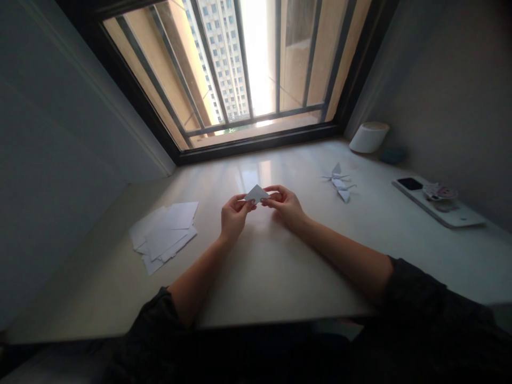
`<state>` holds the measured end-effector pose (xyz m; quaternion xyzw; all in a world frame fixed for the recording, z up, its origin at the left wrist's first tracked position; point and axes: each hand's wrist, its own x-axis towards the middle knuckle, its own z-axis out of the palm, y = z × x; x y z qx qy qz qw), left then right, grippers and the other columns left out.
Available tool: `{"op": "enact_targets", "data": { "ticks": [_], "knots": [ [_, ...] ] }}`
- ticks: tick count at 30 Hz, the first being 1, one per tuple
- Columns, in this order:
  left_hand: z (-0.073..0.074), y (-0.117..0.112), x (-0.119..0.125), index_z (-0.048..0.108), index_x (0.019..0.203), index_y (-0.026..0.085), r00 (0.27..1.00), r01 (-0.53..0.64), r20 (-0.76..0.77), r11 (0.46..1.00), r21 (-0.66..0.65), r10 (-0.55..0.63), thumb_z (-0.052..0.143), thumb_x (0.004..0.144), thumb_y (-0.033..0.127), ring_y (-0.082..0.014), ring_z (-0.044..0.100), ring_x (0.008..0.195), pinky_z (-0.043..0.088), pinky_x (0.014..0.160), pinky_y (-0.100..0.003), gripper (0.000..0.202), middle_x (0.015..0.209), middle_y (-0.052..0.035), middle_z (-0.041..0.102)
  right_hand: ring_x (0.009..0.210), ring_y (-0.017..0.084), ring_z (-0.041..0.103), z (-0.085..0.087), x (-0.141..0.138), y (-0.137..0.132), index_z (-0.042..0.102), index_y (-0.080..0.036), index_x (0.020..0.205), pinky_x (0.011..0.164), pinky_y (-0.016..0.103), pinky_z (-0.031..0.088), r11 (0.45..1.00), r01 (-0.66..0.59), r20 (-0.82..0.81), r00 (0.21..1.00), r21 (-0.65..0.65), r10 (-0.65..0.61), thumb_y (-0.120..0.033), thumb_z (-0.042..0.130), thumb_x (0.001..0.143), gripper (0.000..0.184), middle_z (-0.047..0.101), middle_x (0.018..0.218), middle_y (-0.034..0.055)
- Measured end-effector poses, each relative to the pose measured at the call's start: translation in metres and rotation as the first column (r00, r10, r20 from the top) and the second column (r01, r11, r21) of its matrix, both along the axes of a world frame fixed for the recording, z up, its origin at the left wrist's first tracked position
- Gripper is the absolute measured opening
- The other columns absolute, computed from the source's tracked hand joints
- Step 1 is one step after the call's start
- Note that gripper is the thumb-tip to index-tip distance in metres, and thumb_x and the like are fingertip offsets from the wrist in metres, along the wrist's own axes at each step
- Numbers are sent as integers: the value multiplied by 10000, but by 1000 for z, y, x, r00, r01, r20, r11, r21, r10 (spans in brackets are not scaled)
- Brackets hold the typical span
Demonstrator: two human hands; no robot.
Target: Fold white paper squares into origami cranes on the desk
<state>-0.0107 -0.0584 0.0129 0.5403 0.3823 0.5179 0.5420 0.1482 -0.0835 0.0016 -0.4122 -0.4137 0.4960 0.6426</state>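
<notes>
A small folded piece of white paper [256, 193], triangular with its point away from me, is held between both hands just above the pale sill. My left hand [235, 216] pinches its left corner, thumb on the near face. On the right corner, my right hand [287, 207] grips it the same way, fingers behind. Folded paper cranes [341, 186] lie to the right of my right hand; their wings and thin tips overlap, so I cannot tell them fully apart. Left of my left hand is a loose, fanned stack of white paper sheets [168, 234].
A barred window [256, 120] stands behind the sill [276, 277]. At the right rear are a white cup-like object [368, 137] and a small dark bluish item [392, 156]. A phone [460, 217] with a round attachment lies near the right wall. The sill's front edge runs close to my body.
</notes>
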Motion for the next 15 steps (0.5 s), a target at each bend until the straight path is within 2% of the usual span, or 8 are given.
{"op": "enact_targets", "data": {
  "ticks": [7,11,15],
  "knots": [
    [-1,2,-1,641,954,123,1000,-12,0,1000,5,12,788,651,377,-188,699,686,555,762,-359,422,762,-63,730,726,204,691,7,0,-4,626,-213,1083,706,327,460,999,-36,56,998,-22,37,-443,746,667,490,734,737,29],
    [-1,1,-2,640,992,124,999,-24,-43,1000,15,25,782,659,387,-190,697,681,555,750,-357,448,743,-58,723,712,203,688,9,0,-4,601,-204,1133,705,331,453,999,-46,39,998,-24,47,-417,710,698,497,727,715,27],
    [0,-1,-2,637,1029,128,996,-31,-77,999,40,34,769,680,372,-182,693,670,558,738,-343,446,733,-52,717,681,182,666,7,1,-3,578,-204,1156,689,328,466,999,-34,35,999,-6,34,-460,704,709,530,699,691,8]
  ]
}}
